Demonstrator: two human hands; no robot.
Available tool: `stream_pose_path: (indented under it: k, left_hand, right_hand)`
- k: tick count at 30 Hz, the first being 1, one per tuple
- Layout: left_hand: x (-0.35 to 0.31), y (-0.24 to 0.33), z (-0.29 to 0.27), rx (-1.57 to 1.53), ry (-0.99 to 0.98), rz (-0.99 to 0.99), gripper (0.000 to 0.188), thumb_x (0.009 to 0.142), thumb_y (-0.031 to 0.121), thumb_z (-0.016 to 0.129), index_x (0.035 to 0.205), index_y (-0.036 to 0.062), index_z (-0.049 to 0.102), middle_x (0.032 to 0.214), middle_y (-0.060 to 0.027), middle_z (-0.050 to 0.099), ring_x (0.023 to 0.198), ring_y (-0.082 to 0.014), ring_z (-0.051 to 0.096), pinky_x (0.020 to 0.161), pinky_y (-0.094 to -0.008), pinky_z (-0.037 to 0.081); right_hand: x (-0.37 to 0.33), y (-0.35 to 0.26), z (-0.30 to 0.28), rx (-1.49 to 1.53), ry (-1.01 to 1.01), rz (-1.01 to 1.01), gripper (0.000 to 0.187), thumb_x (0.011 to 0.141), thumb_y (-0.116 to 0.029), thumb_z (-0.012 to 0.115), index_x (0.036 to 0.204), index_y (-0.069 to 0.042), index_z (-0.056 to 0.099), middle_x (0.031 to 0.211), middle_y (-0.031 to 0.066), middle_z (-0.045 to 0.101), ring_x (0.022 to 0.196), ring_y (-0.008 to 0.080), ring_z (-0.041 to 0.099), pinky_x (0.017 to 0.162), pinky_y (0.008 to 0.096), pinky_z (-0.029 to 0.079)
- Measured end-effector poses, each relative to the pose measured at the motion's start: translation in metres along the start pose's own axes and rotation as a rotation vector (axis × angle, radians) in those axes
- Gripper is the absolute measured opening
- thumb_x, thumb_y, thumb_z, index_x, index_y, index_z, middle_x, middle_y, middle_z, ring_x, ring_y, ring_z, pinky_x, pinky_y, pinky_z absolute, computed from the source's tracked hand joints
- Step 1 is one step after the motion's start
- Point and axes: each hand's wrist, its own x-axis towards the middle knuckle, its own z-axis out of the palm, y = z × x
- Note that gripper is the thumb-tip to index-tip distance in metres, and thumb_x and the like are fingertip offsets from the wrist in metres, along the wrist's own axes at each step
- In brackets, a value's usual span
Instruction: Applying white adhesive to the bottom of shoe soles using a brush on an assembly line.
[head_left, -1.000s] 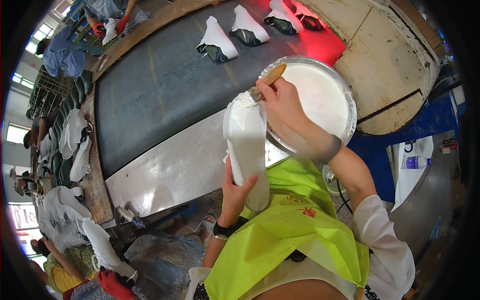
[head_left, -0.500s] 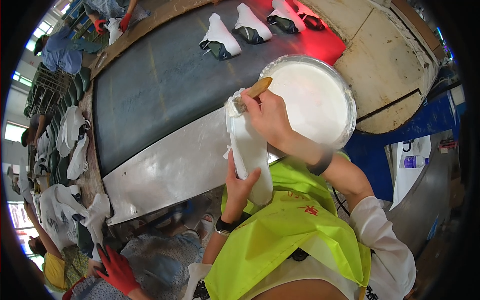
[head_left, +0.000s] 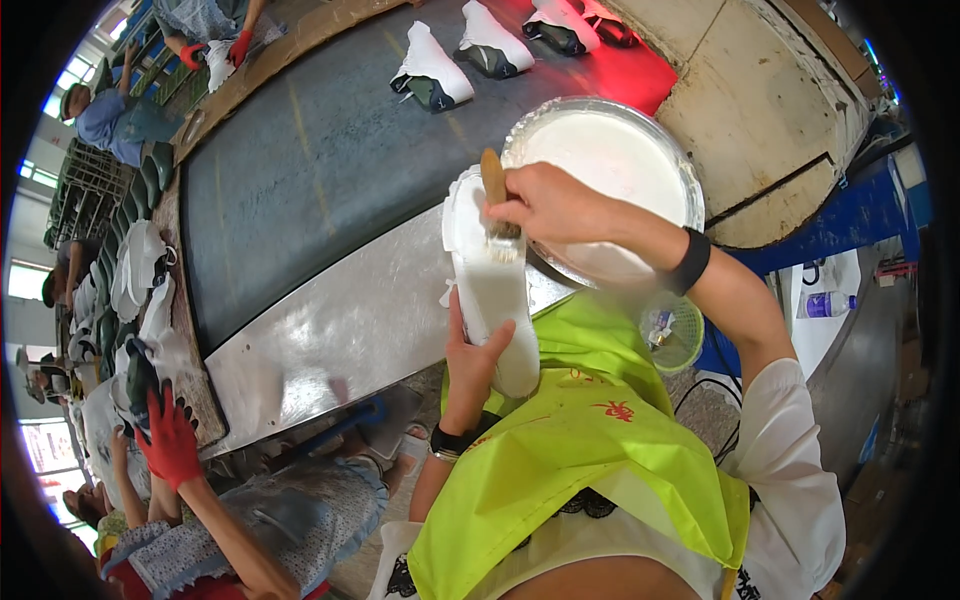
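A long white shoe (head_left: 487,283) lies bottom up in front of me, its toe end and heel end pointing away and toward my apron. My left hand (head_left: 471,362) is wrapped round its near half, the thumb on one edge and a finger on the other. In my right hand (head_left: 556,203) is a brush (head_left: 493,180) with a wooden handle. The handle stands nearly upright, and its bristles touch the shoe's bottom, where wet white paste shows. Just right of the shoe, behind my right hand, is a round metal basin (head_left: 690,172) of white liquid.
Several white and dark green shoes (head_left: 432,70) rest on the dark conveyor belt (head_left: 300,190). A metal ledge (head_left: 330,335) runs along its near side. At left, a co-worker's red glove (head_left: 168,440) holds a dark green piece. A green mesh basket (head_left: 672,335) sits below the basin.
The brush has moved toward me along the shoe's bottom, and its handle has turned more upright. At left, the co-worker's red glove has risen.
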Motion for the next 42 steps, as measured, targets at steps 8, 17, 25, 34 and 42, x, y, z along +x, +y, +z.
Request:
stream_pose_path:
  k: [8,17,25,34,42]
  left_hand:
    - [0.000,0.001,-0.003,0.042,-0.015,-0.017,0.089,0.081,0.006,0.074,0.151,0.0019,0.020,0.129,-0.0136,0.055,0.110,-0.0196,0.057,0.090,-0.0322,0.050]
    - [-0.003,0.003,-0.006,-0.046,-0.009,-0.062,0.086,0.082,0.005,0.073,0.151,0.0016,0.022,0.128,-0.0129,0.056,0.110,-0.0198,0.057,0.091,-0.0327,0.050]
    - [-0.008,0.007,-0.010,-0.077,0.007,-0.086,0.081,0.083,0.006,0.073,0.149,0.0010,0.026,0.126,-0.0122,0.057,0.107,-0.0187,0.058,0.088,-0.0313,0.050]
    - [-0.011,0.051,-0.001,-0.110,-0.035,-0.179,0.063,0.086,0.002,0.066,0.143,0.0036,0.039,0.122,-0.0116,0.059,0.104,-0.0193,0.061,0.086,-0.0317,0.052]
    - [-0.008,0.055,0.013,0.063,-0.049,-0.066,0.067,0.085,0.004,0.069,0.144,0.0031,0.037,0.121,-0.0093,0.059,0.102,-0.0163,0.059,0.084,-0.0296,0.050]
  right_hand:
    - [0.005,0.018,0.029,0.078,0.468,-0.281,0.017,0.090,-0.019,0.058,0.096,-0.004,0.065,0.094,0.0143,0.061,0.089,0.0303,0.061,0.079,0.0374,0.048]
    - [0.009,0.014,0.025,0.256,0.398,-0.173,0.032,0.092,-0.030,0.056,0.089,0.001,0.062,0.084,0.0234,0.064,0.080,0.0414,0.062,0.070,0.0460,0.048]
    - [-0.039,0.028,0.050,0.054,0.494,0.200,0.020,0.090,-0.017,0.059,0.095,0.001,0.066,0.085,0.0216,0.067,0.080,0.0370,0.066,0.071,0.0402,0.051]
    - [-0.050,0.098,0.020,-0.118,0.640,0.363,0.027,0.089,-0.020,0.062,0.085,0.007,0.059,0.078,0.0258,0.063,0.074,0.0425,0.063,0.066,0.0482,0.049]
    - [-0.054,0.079,0.007,0.043,0.893,-0.037,0.013,0.091,-0.015,0.059,0.092,-0.002,0.062,0.088,0.0133,0.066,0.078,0.0322,0.064,0.069,0.0407,0.050]
